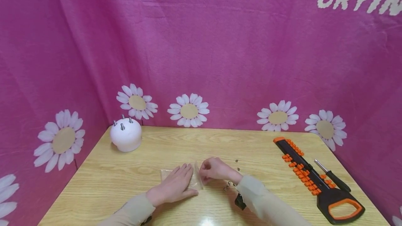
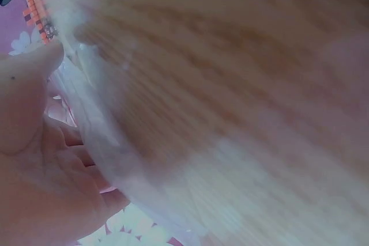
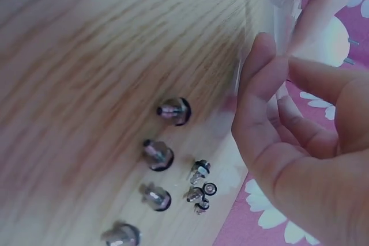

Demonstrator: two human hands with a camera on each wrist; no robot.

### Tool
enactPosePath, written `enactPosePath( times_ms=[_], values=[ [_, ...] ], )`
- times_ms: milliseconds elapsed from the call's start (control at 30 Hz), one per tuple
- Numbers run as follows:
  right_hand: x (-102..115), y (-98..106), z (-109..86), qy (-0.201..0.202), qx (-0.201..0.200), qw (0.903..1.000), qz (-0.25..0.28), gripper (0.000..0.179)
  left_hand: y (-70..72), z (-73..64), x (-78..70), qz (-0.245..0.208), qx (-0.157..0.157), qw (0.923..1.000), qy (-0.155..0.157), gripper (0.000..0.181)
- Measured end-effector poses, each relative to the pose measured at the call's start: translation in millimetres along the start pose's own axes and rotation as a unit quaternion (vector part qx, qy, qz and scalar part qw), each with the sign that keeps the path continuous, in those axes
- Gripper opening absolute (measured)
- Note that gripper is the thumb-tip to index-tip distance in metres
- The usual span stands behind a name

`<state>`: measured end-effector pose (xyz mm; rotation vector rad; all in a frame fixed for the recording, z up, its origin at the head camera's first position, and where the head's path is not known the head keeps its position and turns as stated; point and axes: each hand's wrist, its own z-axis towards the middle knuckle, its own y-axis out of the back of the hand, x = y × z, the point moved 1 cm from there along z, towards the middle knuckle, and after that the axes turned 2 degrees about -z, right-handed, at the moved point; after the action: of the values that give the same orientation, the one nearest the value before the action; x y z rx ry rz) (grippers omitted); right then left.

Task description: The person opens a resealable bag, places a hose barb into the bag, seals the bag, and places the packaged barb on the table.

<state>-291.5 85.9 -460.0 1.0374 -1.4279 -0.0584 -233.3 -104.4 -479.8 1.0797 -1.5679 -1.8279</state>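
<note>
The magenta cloth [image 1: 220, 55] reads "CRYING" and, cropped, "CRYIN".

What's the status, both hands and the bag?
Left hand spread on clear plastic bag. Right hand pinches bag's edge. Small metal parts loose near right hand; apparently not blocking.

On my feed now, a plain long left sleeve [image 1: 133, 210] in pale greyish beige, lightly creased, that's the one nearer the left edge of the table [image 1: 81, 198], and its cuff stops at the wrist of a bare left hand [image 1: 176, 184]. And I've got a matching right sleeve [image 1: 265, 200], softly folded, above a bare right hand [image 1: 217, 170]! Something black [image 1: 146, 220] peeks out by the left cuff, and I catch a blocky black piece [image 1: 240, 202] beside the right one, details too small to read.
</note>
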Motion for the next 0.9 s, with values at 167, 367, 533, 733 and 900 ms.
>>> enactPosePath(
  times_ms=[167,367,533,733,900],
  values=[
    [-1.3,-1.0,-1.4,-0.003,-0.006,0.9999,0.008,0.014,1.7,-0.6,0.0,0.004,-0.005,1.0000,-0.003,0.079],
    [-4.3,-4.5,-2.1,-0.008,-0.005,0.9991,0.042,0.013,1.7,2.3,0.3,-0.002,-0.022,0.9996,-0.017,0.092],
    [-3.8,-5.9,-3.6,0.002,-0.015,0.9987,0.049,0.017,-0.5,6.1,1.8,0.007,-0.051,0.9984,-0.025,0.093],
    [-4.5,-5.4,-6.1,0.001,-0.022,0.9975,0.068,0.017,-3.1,7.7,3.6,0.014,-0.061,0.9977,-0.025,0.090],
    [-5.8,-6.7,-6.8,0.003,-0.023,0.9954,0.093,0.015,-2.0,7.4,2.4,0.007,-0.065,0.9975,-0.027,0.090]
  ],
)
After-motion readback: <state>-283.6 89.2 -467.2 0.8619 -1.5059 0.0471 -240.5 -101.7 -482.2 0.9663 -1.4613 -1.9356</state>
